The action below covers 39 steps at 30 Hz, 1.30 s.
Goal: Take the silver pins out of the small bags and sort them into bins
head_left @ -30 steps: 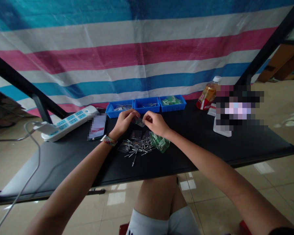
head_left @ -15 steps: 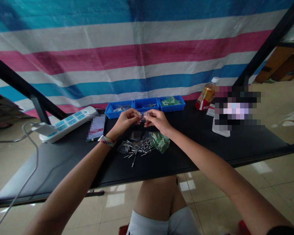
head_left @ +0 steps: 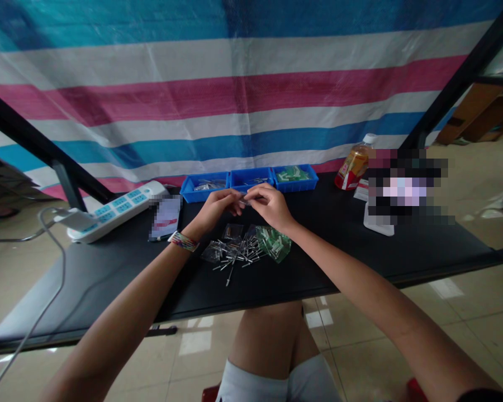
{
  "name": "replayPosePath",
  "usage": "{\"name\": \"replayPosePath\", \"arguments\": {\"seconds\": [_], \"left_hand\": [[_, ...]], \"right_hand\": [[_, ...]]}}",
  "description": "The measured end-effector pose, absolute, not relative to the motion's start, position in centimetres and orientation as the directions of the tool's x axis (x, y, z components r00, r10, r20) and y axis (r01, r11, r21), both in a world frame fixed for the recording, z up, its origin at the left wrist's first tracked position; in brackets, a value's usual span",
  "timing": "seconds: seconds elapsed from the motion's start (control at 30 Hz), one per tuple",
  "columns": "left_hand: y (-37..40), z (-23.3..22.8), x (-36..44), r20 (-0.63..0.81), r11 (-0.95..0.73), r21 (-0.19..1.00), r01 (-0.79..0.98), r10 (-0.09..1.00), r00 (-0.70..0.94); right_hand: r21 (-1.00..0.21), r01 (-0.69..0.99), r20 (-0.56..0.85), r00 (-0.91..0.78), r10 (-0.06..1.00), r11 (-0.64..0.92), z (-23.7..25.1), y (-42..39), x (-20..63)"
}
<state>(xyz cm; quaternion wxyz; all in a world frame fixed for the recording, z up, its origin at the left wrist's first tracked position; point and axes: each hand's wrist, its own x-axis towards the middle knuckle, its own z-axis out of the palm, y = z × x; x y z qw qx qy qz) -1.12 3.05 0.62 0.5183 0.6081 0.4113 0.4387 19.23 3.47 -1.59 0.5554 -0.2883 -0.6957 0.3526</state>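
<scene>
My left hand (head_left: 221,207) and my right hand (head_left: 271,207) meet above the table in front of the blue bins. Both are closed, pinching a small clear plastic bag (head_left: 244,201) between their fingertips. Fingers cover most of that bag, so its contents cannot be made out. Below the hands lies a loose pile of silver pop rivets (head_left: 235,255). Small clear bags (head_left: 233,231) rest among the rivets, one with copper-coloured pieces inside. A green bag (head_left: 274,244) with pale plug-like pieces touches the pile's right side.
Three blue bins stand in a row at the back: the left bin (head_left: 195,195) and middle bin hold metal parts, the right bin (head_left: 295,183) green bags. A power strip (head_left: 117,211) and a phone (head_left: 166,216) lie left. A drink bottle (head_left: 354,164) stands right, near a white object (head_left: 378,220).
My fingers have drawn closer over the small bag, and less of it shows. My right fingers have curled further over its top. The pile and bins look the same.
</scene>
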Motion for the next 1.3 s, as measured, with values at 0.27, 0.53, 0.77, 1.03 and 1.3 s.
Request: {"name": "replayPosePath", "arguments": {"seconds": [0.27,0.53,0.77,1.03,1.3], "left_hand": [[2.9,0.8,-0.8,0.18,-0.212,0.973,0.09,0.945,0.273],[2.8,0.8,-0.9,0.229,-0.266,0.954,0.135,0.943,0.24],[3.0,0.3,-0.9,0.218,-0.245,0.966,0.081,0.944,0.248],[3.4,0.6,-1.4,0.272,-0.28,0.957,0.073,0.957,0.098],[5.8,-0.6,-4.3,0.281,-0.289,0.956,0.046,0.864,-0.418]], "right_hand": [[-0.938,-0.265,0.283,-0.211,0.936,0.224,-2.1,4.1,19.0],[-0.946,-0.3,0.223,-0.314,0.923,0.126,-1.6,3.9,19.2],[-0.949,-0.268,0.236,-0.247,0.94,0.168,-1.9,4.0,19.1],[-0.976,-0.168,0.176,-0.222,0.959,0.141,-2.0,4.2,19.3],[-0.648,0.379,0.404,-0.565,0.72,0.661,-1.1,1.8,19.4]]}}
